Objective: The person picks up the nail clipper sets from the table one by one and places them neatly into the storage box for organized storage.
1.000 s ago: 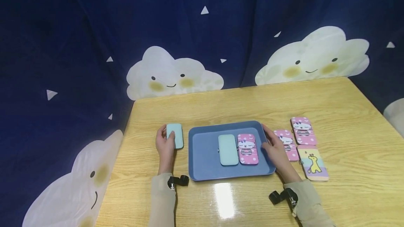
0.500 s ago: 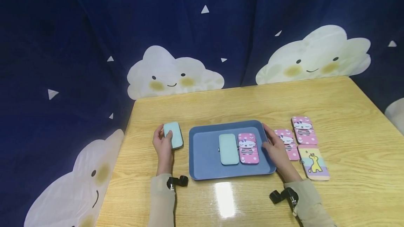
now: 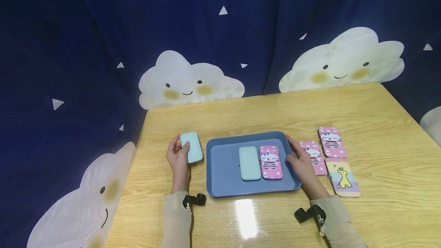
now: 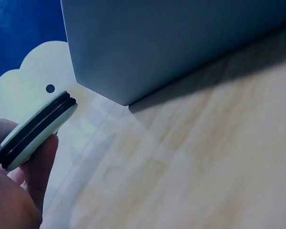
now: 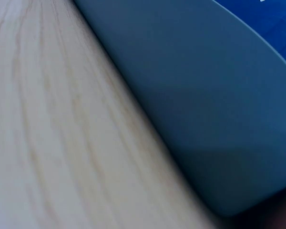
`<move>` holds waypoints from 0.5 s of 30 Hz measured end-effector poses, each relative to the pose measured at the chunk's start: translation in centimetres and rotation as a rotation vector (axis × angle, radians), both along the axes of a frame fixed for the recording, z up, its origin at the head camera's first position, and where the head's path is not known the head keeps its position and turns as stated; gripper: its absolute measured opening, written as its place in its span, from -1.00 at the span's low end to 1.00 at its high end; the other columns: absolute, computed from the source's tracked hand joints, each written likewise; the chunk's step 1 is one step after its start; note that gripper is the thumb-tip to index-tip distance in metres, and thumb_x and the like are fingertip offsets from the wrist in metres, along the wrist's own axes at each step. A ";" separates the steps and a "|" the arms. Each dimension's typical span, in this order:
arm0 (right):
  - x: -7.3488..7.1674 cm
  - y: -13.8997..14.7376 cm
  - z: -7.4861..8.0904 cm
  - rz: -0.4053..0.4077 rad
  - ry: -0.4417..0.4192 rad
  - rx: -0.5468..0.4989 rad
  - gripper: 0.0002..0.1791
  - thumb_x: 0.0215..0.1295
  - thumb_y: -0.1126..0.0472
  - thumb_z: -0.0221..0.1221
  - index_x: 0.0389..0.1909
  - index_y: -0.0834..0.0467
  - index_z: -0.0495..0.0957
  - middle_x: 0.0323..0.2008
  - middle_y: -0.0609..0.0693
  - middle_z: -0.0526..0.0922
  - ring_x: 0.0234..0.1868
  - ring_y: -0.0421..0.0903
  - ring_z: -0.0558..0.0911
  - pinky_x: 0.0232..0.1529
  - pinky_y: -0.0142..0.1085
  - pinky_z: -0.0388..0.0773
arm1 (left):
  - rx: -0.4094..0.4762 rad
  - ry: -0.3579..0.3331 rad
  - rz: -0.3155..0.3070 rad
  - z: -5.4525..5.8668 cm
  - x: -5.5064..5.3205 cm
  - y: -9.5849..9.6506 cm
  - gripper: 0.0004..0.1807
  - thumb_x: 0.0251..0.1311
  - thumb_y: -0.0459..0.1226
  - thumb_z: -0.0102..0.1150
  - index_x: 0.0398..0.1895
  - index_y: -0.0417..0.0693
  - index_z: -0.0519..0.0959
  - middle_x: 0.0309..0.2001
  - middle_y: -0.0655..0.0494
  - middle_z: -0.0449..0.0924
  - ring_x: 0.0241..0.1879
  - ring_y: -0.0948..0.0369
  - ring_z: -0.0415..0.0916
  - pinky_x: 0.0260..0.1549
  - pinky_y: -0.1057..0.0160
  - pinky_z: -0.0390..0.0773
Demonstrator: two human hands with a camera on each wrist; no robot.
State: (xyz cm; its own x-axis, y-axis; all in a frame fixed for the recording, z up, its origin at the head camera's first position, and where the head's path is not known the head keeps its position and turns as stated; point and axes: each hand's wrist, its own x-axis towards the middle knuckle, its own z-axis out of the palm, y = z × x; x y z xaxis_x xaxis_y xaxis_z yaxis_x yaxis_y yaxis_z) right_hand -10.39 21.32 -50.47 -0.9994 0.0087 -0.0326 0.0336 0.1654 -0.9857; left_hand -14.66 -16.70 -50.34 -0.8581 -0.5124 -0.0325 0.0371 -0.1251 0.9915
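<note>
My left hand (image 3: 178, 160) grips a small mint-green clasp case (image 3: 194, 147) to the left of the blue tray (image 3: 220, 175), its thumb across the top face. Seen edge-on in the left wrist view, that case (image 4: 35, 131) has a dark seam and appears raised off the table. At the tray's right end, my right hand (image 3: 303, 167) holds the rim, thumb inside and fingers outside. Inside the tray, another mint-green case (image 3: 249, 163) lies beside a pink cat-print case (image 3: 271, 162). The right wrist view shows mainly the tray's outer wall (image 5: 195, 95).
Right of my right hand lie two pink cat-print cases, one partly hidden by the hand (image 3: 315, 158) and the other farther back (image 3: 331, 142). A giraffe-print case (image 3: 343, 178) lies nearer. A dark blue cloud-print curtain (image 3: 220, 30) hangs behind the wooden table (image 3: 255, 114).
My left hand has shifted slightly left and tilted the mint-green case, whose top end now leans left. My right hand and the tray stay essentially in place.
</note>
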 end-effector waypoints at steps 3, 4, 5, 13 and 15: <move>0.0 0.0 -0.1 0.000 0.004 -0.006 -0.20 0.25 0.54 -0.09 0.55 0.19 0.05 0.53 0.17 0.07 0.53 0.14 0.02 0.29 -0.64 0.05 | 0.002 0.004 0.013 0.0 0.1 0.0 -0.53 0.18 -0.42 0.28 0.20 -0.11 0.54 -0.18 0.10 0.32 -0.08 0.17 0.38 -0.19 0.31 0.50; 0.1 -0.1 -0.1 0.000 0.004 -0.007 -0.20 0.24 0.54 -0.09 0.54 0.19 0.05 0.53 0.17 0.07 0.53 0.14 0.02 0.29 -0.63 0.04 | 0.006 0.006 0.013 0.0 0.2 0.0 -0.53 0.18 -0.43 0.28 0.20 -0.12 0.54 -0.18 0.10 0.31 -0.09 0.17 0.38 -0.19 0.31 0.50; 0.1 -0.1 -0.2 0.000 0.006 -0.010 -0.20 0.24 0.54 -0.09 0.54 0.20 0.06 0.53 0.18 0.07 0.53 0.14 0.02 0.32 -0.59 0.04 | 0.009 0.008 0.014 0.0 0.3 0.0 -0.53 0.18 -0.43 0.27 0.20 -0.12 0.54 -0.18 0.10 0.31 -0.09 0.17 0.38 -0.20 0.32 0.50; 0.1 -0.1 -0.1 -0.008 0.013 -0.003 -0.19 0.22 0.53 -0.06 0.54 0.19 0.07 0.52 0.20 0.09 0.51 0.17 0.06 0.41 -0.40 0.04 | 0.023 0.041 0.000 0.3 1.3 0.5 -0.54 0.13 -0.47 0.30 0.15 -0.11 0.57 -0.21 0.08 0.36 -0.24 0.21 0.45 -0.36 0.34 0.58; 0.0 0.0 0.0 -0.004 0.005 -0.002 -0.19 0.24 0.53 -0.07 0.55 0.17 0.06 0.53 0.17 0.08 0.52 0.14 0.05 0.41 -0.40 0.02 | 0.006 0.045 -0.003 0.5 1.5 0.7 -0.53 0.13 -0.47 0.30 0.15 -0.11 0.57 -0.22 0.07 0.37 -0.31 0.24 0.46 -0.39 0.35 0.58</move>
State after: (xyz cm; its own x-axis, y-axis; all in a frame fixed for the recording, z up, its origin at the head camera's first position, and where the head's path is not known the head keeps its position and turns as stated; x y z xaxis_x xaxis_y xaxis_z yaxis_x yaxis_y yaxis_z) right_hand -10.36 21.29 -50.50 -0.9995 0.0127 -0.0277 0.0294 0.1633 -0.9861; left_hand -13.17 -15.97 -49.85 -0.8603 -0.5099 0.0034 0.0818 -0.1314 0.9879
